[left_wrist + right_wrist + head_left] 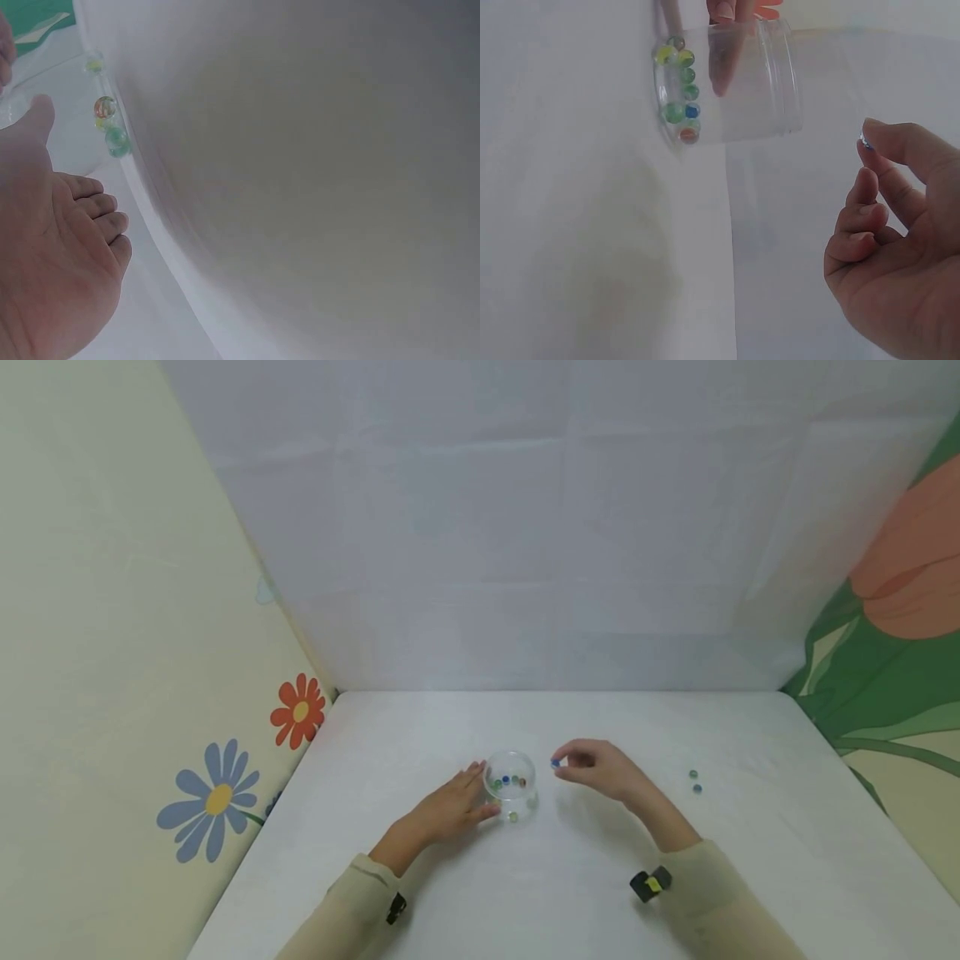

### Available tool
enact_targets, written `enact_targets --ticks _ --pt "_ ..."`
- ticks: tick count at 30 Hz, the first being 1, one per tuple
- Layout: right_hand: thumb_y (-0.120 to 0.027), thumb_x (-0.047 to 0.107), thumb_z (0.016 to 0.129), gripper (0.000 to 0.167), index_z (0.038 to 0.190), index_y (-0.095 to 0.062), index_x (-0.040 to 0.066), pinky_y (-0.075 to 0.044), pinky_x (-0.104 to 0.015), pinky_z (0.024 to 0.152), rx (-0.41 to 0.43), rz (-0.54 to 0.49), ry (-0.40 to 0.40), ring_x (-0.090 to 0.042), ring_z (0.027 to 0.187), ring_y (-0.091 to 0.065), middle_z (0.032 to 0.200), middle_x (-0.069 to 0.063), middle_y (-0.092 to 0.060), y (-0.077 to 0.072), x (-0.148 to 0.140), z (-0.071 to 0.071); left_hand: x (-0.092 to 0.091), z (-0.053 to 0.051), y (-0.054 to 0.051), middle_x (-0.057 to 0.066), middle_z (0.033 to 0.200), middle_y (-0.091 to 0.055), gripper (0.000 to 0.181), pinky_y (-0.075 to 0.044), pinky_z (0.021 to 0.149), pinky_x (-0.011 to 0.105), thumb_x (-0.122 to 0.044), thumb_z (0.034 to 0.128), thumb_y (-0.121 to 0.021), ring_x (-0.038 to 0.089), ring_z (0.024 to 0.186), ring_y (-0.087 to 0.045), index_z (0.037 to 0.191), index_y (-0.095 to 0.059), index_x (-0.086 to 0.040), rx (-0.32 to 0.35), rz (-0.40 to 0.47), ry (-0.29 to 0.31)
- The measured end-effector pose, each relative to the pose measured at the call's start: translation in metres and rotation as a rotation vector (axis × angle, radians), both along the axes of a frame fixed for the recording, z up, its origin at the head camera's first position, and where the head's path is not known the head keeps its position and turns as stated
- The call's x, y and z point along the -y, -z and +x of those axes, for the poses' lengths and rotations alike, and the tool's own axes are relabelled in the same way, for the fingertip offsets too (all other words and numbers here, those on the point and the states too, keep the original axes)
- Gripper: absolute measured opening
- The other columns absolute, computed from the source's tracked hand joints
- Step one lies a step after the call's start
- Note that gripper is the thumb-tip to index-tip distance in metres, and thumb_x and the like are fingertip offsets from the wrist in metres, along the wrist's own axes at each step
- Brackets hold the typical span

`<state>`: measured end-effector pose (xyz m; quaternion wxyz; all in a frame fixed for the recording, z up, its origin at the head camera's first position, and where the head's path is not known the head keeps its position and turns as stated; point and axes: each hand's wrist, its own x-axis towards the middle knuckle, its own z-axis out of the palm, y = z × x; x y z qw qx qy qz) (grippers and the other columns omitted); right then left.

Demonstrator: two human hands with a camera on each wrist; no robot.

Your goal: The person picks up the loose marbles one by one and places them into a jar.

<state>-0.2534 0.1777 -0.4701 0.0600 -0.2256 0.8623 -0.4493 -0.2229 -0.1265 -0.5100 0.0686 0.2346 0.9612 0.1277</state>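
A clear plastic jar (pixel 511 774) stands upright on the white table, with several green, yellow, blue and orange-swirled marbles (pixel 688 75) at its bottom. Against the jar's left side rests my left hand (pixel 452 807), its fingers stretched out along the wall and the thumb toward the near side. To the right of the jar, raised above the table, my right hand (pixel 602 768) pinches a blue marble (pixel 555 763) between thumb and forefinger. The right wrist view shows this hand (pixel 900 240) beyond the jar's open rim, other fingers curled; the pinched marble is mostly hidden by the fingertips.
Two loose marbles, one green (pixel 693 773) and one blue (pixel 697 789), lie on the white table (pixel 570 893) to the right of my right forearm. A white sheet (pixel 510 543) hangs behind the table. Walls with painted flowers (pixel 218 799) flank both sides.
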Motion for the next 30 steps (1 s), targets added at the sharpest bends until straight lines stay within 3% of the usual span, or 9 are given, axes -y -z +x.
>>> enact_targets --ticks 13,30 --pt "-0.075 0.024 0.093 0.019 0.111 -0.073 0.017 -0.047 -0.027 0.068 0.057 -0.037 -0.023 -0.018 0.081 -0.053 0.087 -0.001 -0.06 0.001 0.022 -0.003 -0.002 0.001 -0.003 0.017 0.167 -0.021 0.082 -0.018 0.127 0.044 -0.055 0.104 -0.046 0.03 0.156 -0.016 0.159 -0.024 0.002 0.027 0.016 -0.023" --pt "-0.076 0.022 0.092 0.019 0.109 -0.074 0.016 -0.047 -0.027 0.068 0.064 -0.062 -0.083 -0.017 0.08 -0.052 0.088 0.0 -0.06 0.003 0.047 -0.005 -0.002 0.002 -0.005 0.017 0.167 -0.02 0.082 -0.018 0.127 0.046 -0.055 0.1042 -0.046 0.03 0.156 -0.016 0.159 -0.023 0.002 0.033 0.02 -0.018"
